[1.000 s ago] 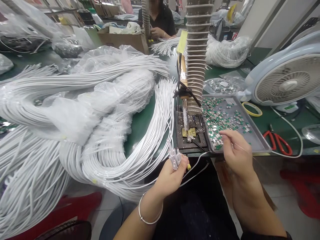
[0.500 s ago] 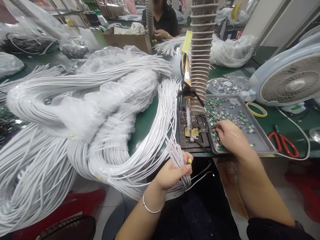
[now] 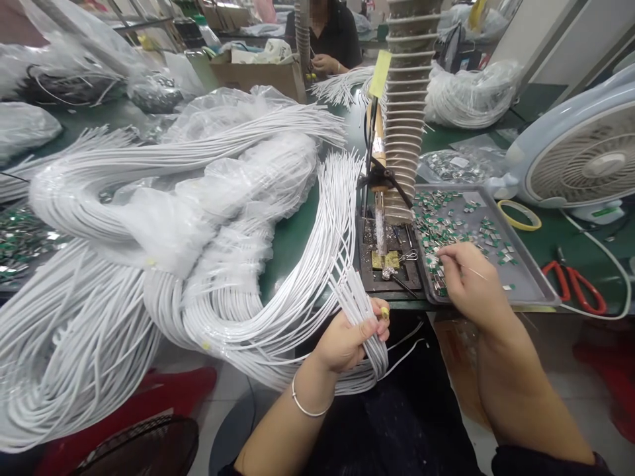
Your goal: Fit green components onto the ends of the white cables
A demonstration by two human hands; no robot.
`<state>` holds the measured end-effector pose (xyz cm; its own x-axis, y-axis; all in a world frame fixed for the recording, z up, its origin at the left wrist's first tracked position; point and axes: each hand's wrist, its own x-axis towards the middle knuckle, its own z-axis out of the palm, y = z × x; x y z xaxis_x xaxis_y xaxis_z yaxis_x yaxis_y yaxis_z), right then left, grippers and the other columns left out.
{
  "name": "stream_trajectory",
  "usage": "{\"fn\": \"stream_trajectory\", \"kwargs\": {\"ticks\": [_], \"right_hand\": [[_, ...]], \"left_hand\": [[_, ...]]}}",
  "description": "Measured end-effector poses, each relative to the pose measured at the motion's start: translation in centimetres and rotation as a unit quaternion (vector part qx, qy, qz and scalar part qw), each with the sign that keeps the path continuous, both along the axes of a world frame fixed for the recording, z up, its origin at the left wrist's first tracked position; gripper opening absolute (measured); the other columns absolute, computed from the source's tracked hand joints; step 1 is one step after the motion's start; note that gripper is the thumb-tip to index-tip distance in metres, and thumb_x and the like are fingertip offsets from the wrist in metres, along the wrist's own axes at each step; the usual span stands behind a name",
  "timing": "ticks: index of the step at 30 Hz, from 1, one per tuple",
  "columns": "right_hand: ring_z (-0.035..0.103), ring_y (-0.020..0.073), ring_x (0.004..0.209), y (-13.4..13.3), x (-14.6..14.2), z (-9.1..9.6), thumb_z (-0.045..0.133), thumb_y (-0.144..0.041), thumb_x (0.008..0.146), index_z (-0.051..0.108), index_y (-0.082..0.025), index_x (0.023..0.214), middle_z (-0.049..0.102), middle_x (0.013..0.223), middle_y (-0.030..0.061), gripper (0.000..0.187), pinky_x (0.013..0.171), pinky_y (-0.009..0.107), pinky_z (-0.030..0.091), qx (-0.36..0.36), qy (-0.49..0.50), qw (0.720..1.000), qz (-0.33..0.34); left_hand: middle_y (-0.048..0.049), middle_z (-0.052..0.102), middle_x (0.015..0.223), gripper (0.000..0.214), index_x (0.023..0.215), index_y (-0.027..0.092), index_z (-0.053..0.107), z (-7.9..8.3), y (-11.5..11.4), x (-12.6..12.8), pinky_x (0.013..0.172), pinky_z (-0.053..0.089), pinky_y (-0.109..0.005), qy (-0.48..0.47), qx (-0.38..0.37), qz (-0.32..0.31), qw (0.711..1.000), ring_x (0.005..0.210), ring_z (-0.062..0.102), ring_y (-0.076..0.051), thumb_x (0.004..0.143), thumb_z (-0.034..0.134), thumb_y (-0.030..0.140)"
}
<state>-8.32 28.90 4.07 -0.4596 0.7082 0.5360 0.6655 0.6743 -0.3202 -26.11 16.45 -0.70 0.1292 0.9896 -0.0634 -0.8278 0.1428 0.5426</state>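
My left hand (image 3: pixel 353 340) is closed around a bundle of white cables (image 3: pixel 354 297), whose cut ends fan upward above the fingers. A small yellow band wraps one fingertip of this hand. Below it the cables loop back left towards the larger coils. My right hand (image 3: pixel 469 281) reaches over the grey tray (image 3: pixel 533 277), thumb and forefinger pinched at the edge of a pile of small metal connectors with green boards (image 3: pixel 436 221). Whether a connector is between those fingertips is too small to make out.
A soldering iron (image 3: pixel 380 215) hangs tip-down over a stand with a yellow sponge (image 3: pixel 384 260), between my hands, beside a ribbed duct (image 3: pixel 407 119). Right lie yellow tape (image 3: pixel 520 215), red-handled cutters (image 3: pixel 575 284) and a fan (image 3: pixel 590 152). Large cable coils (image 3: pixel 74 317) fill the left. Someone sits opposite.
The view has shifted slightly, so most things appear further right. The cable ends in my left hand have spread apart. My right hand's fingertips have moved slightly within the tray.
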Motion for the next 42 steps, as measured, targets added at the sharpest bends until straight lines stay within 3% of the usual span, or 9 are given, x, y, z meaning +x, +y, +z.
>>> {"fn": "stream_trajectory", "kwargs": {"ticks": [7, 13, 18, 20, 26, 30, 42], "right_hand": [[0.054, 0.0146, 0.072, -3.1, -0.6, 0.1, 0.045, -0.016, 0.087, 0.053, -0.02, 0.084, 0.056, 0.077, 0.0019, 0.009, 0.066, 0.027, 0.043, -0.045, 0.091, 0.993, 0.059], [0.051, 0.0127, 0.069, -4.5, -1.1, -0.2, 0.046, -0.012, 0.086, 0.052, -0.019, 0.082, 0.054, 0.073, 0.0004, 0.01, 0.065, 0.026, 0.042, -0.074, 0.136, 0.984, 0.093], [0.051, 0.011, 0.065, -5.6, -1.6, -0.4, 0.047, -0.009, 0.085, 0.053, -0.019, 0.083, 0.051, 0.068, -0.0011, 0.012, 0.061, 0.025, 0.043, -0.11, 0.183, 0.971, 0.104], [0.052, 0.0108, 0.065, -6.0, -1.8, -0.8, 0.047, -0.008, 0.085, 0.054, -0.019, 0.084, 0.052, 0.07, -0.0008, 0.012, 0.061, 0.025, 0.045, -0.135, 0.205, 0.964, 0.104], [0.057, 0.0086, 0.064, -6.7, -2.7, -2.0, 0.049, -0.009, 0.085, 0.056, -0.02, 0.094, 0.053, 0.085, 0.0018, 0.016, 0.055, 0.022, 0.053, -0.201, 0.28, 0.934, 0.095], [0.059, 0.0082, 0.063, -6.9, -3.3, -2.2, 0.05, -0.01, 0.085, 0.057, -0.02, 0.094, 0.053, 0.088, 0.0022, 0.016, 0.056, 0.023, 0.056, -0.216, 0.309, 0.922, 0.091], [0.06, 0.0086, 0.06, -7.2, -4.7, -1.9, 0.049, -0.013, 0.086, 0.056, -0.02, 0.092, 0.053, 0.084, 0.002, 0.012, 0.054, 0.023, 0.057, -0.217, 0.323, 0.917, 0.09]], "left_hand": [[-0.0012, 0.057, 0.079, 0.021, 0.069, 0.014, 0.054, -0.1, 0.2, 0.1, 0.049, 0.031, -0.021, 0.032, -0.025, 0.024, 0.999, 0.051, 0.05, -0.004, 0.067, 0.074, 0.017], [-0.0013, 0.058, 0.073, 0.016, 0.073, 0.013, 0.059, 0.5, 0.4, 0.5, 0.046, 0.025, -0.021, 0.082, -0.034, 0.065, 0.994, 0.043, 0.04, -0.001, 0.071, 0.072, 0.022], [-0.0018, 0.058, 0.079, 0.019, 0.075, 0.014, 0.062, 0.9, 0.4, 0.9, 0.049, 0.03, -0.024, 0.072, -0.033, 0.105, 0.991, 0.047, 0.043, -0.003, 0.069, 0.073, 0.026], [-0.0026, 0.059, 0.079, 0.02, 0.078, 0.013, 0.062, 1.2, 0.4, 1.1, 0.049, 0.031, -0.024, 0.073, -0.04, 0.117, 0.99, 0.048, 0.042, -0.004, 0.068, 0.074, 0.027], [0.006, 0.045, 0.05, 0.023, 0.081, 0.013, 0.057, 1.9, 0.8, 1.4, 0.048, 0.026, -0.023, 0.101, -0.079, 0.127, 0.984, 0.046, 0.037, -0.005, 0.069, 0.072, 0.025], [0.005, 0.046, 0.05, 0.025, 0.079, 0.011, 0.057, 2.3, 1.2, 1.5, 0.05, 0.027, -0.024, 0.128, -0.108, 0.141, 0.976, 0.047, 0.039, -0.006, 0.067, 0.073, 0.026], [0.0066, 0.041, 0.047, 0.022, 0.083, 0.011, 0.058, 2.4, 1.2, 1.6, 0.048, 0.026, -0.022, 0.171, -0.083, 0.147, 0.971, 0.046, 0.034, -0.005, 0.076, 0.065, 0.03]]}}
